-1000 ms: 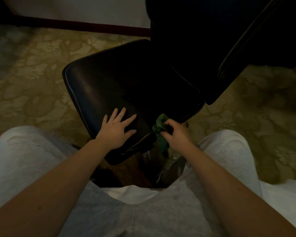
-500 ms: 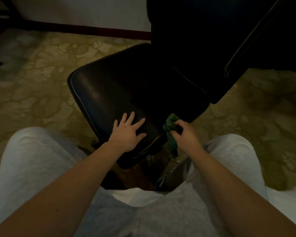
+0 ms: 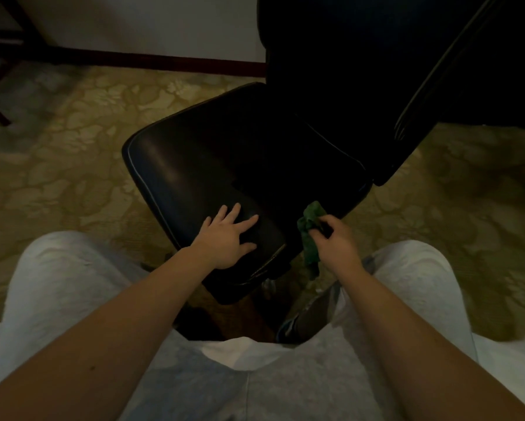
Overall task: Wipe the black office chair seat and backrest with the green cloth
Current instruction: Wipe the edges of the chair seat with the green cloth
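Left hand [image 3: 224,241] flat, steadying seat [image 3: 224,165]; right hand [image 3: 334,241] pinching green cloth [image 3: 311,238] at its edge, next to sweep inward.

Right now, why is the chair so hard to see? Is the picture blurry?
Head view: dim, not blurry; the backrest is nearly solid black, the seat shows a soft sheen toward the picture's left, and the green cloth in the right hand and the left hand flat on the seat show clearly.
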`<act>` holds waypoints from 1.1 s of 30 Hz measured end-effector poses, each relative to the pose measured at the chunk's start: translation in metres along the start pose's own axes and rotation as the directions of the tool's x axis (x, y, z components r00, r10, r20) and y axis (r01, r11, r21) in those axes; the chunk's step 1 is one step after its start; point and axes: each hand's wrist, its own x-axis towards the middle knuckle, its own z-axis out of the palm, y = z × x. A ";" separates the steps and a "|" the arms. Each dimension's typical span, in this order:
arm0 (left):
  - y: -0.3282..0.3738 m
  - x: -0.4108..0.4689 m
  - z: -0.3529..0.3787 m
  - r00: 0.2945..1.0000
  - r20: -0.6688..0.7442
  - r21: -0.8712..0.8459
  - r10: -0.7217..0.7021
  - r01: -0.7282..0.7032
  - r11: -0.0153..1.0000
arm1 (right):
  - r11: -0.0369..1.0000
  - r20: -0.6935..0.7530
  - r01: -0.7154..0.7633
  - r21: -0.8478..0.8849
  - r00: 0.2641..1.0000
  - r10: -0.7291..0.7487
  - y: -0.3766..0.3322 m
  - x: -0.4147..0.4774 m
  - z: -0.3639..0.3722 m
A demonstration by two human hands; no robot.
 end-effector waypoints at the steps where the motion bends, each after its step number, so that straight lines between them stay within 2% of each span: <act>1: 0.001 0.000 0.001 1.000 -0.004 0.001 -0.004 0.004 1.000 | 1.000 0.018 0.013 -0.010 1.000 -0.013 -0.001 -0.001 0.002; 6: -0.001 0.003 0.004 1.000 -0.018 0.008 -0.008 0.009 1.000 | 1.000 0.223 0.016 0.010 0.975 -0.018 -0.002 0.001 0.001; 8: -0.003 0.003 0.004 1.000 -0.015 -0.001 -0.001 0.001 1.000 | 0.999 0.185 -0.010 0.050 0.983 0.001 0.000 0.005 -0.002; 13: 0.000 0.003 0.004 1.000 -0.013 -0.003 -0.005 0.005 1.000 | 0.995 -0.072 -0.072 0.067 0.994 0.076 -0.001 0.007 -0.012; 15: 0.002 0.003 0.004 1.000 -0.013 -0.003 -0.011 0.011 1.000 | 0.996 -0.087 -0.065 0.055 0.994 0.069 -0.002 0.007 -0.012; 21: 0.004 0.004 0.006 0.999 -0.028 0.005 -0.022 0.022 1.000 | 0.999 0.140 0.048 -0.005 0.989 -0.046 -0.004 -0.001 0.000; 24: 0.005 0.004 0.006 0.999 -0.023 0.002 -0.024 0.024 1.000 | 0.999 0.169 0.036 0.010 0.985 -0.037 -0.001 0.001 0.000; 29: 0.005 0.002 0.004 1.000 -0.017 -0.028 -0.004 0.004 1.000 | 0.993 -0.015 -0.045 0.111 0.999 0.047 0.002 0.010 -0.008; 33: 0.005 0.003 0.005 1.000 -0.025 -0.027 -0.015 0.014 1.000 | 0.994 -0.113 -0.073 0.085 0.990 0.082 0.001 0.014 -0.013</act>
